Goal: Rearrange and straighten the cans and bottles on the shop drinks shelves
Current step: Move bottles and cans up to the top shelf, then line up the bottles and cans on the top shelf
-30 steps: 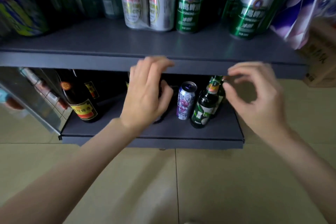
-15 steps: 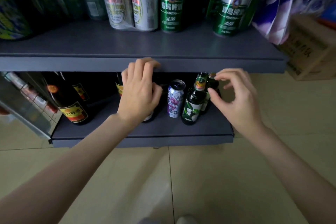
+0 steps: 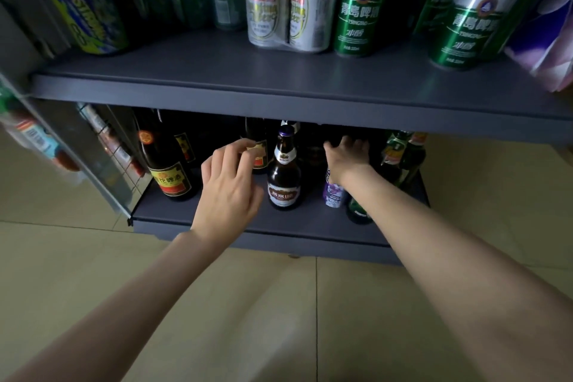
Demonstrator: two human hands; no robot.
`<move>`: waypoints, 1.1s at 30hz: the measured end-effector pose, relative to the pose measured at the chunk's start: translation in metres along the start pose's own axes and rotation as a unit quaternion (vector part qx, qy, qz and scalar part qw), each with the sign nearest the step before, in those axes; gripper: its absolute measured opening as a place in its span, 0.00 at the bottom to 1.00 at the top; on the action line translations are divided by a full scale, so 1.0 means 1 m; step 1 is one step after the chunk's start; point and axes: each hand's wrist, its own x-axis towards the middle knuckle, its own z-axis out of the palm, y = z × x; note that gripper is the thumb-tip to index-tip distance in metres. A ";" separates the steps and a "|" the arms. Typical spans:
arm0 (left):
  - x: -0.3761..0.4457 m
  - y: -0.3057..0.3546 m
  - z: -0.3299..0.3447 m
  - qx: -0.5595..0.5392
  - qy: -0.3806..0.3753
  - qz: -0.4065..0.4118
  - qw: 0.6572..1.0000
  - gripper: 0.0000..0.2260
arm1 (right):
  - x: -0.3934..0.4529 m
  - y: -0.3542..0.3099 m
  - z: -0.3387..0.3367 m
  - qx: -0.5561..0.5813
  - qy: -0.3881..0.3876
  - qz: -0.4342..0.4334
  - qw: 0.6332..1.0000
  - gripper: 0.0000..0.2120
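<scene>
Head view: a person's two bare arms reach from the bottom of the frame toward the lower shelf [image 3: 217, 220] at centre, under an upper shelf [image 3: 279, 84] that carries silver cans [image 3: 288, 0] and green cans [image 3: 359, 6] across the top of the frame. The left hand [image 3: 229, 186], left of centre, hangs with fingers loosely curled and its grip holding nothing, just beside a brown bottle [image 3: 283, 170] that stands upright mid-shelf. The right hand [image 3: 347, 155], right of centre, reaches into the dark back of the shelf above a purple can [image 3: 333, 192], its grip hidden in shadow, with green bottles [image 3: 400, 152] to its right.
</scene>
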 end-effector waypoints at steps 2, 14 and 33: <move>-0.008 -0.004 0.004 0.004 -0.006 -0.016 1.000 0.17 | -0.005 0.001 0.008 -0.007 0.038 -0.004 0.999 0.26; -0.037 -0.022 0.023 -0.034 -0.044 -0.014 0.998 0.17 | -0.089 0.008 0.019 0.184 0.090 -0.171 0.964 0.31; 0.149 0.119 -0.371 -0.336 -0.246 -0.063 0.907 0.28 | -0.286 0.058 -0.495 0.299 0.036 -0.312 0.901 0.41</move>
